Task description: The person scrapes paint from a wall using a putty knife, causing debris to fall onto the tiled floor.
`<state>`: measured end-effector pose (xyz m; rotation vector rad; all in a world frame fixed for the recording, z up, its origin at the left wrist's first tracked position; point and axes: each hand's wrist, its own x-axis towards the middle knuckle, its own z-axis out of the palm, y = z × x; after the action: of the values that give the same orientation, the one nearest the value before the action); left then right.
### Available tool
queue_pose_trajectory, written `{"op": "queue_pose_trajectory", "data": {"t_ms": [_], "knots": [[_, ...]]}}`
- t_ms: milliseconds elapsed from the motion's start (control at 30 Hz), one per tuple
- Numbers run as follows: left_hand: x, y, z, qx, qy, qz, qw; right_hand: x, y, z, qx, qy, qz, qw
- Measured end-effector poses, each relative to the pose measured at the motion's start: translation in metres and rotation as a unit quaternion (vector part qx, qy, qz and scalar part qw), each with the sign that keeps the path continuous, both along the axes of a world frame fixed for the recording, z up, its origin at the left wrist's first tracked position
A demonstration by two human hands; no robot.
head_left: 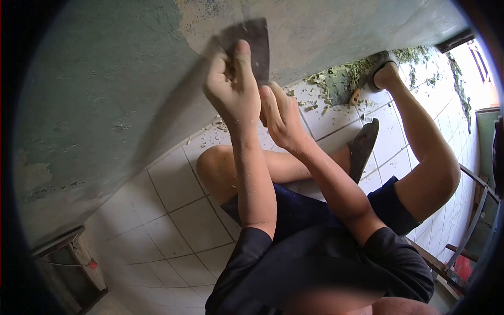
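A dark flat scraper blade (257, 50) is pressed against the wall, over a patch of bare plaster. My left hand (233, 89) is closed round the blade's left side, its thumb lying along the face. Beside it, my right hand (283, 115) pinches the blade's lower corner with bent fingers. The green-grey painted wall (100, 89) has peeled, pale plaster (210, 21) around the blade. Motion slightly blurs the left fingers.
Green paint flakes (325, 86) litter the white tiled floor (194, 220) along the wall. A dark flat piece (338, 86) lies there near an orange object (356, 97). My legs are bent, with grey clogs (365, 147) on. A metal frame (467, 231) stands at right.
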<state>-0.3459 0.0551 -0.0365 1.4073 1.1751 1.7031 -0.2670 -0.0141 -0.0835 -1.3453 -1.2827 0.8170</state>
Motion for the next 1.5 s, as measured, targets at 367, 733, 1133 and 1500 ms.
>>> {"op": "queue_pose_trajectory", "data": {"t_ms": [367,733,1133,1500], "knots": [[-0.050,-0.005,-0.053,-0.220,0.194,-0.085,0.952,-0.017,-0.025,-0.093,-0.023,-0.004,0.038,0.999],[-0.043,-0.025,-0.138,-0.201,-0.074,-0.062,0.975,-0.020,-0.035,-0.119,-0.105,-0.071,0.035,0.991],[-0.035,-0.019,-0.130,-0.137,0.007,0.005,0.991,-0.029,-0.033,-0.106,-0.109,-0.076,0.030,0.991],[-0.006,-0.007,0.018,-0.015,-0.096,0.032,0.995,-0.015,0.006,0.003,0.047,-0.062,0.024,0.997]]}}
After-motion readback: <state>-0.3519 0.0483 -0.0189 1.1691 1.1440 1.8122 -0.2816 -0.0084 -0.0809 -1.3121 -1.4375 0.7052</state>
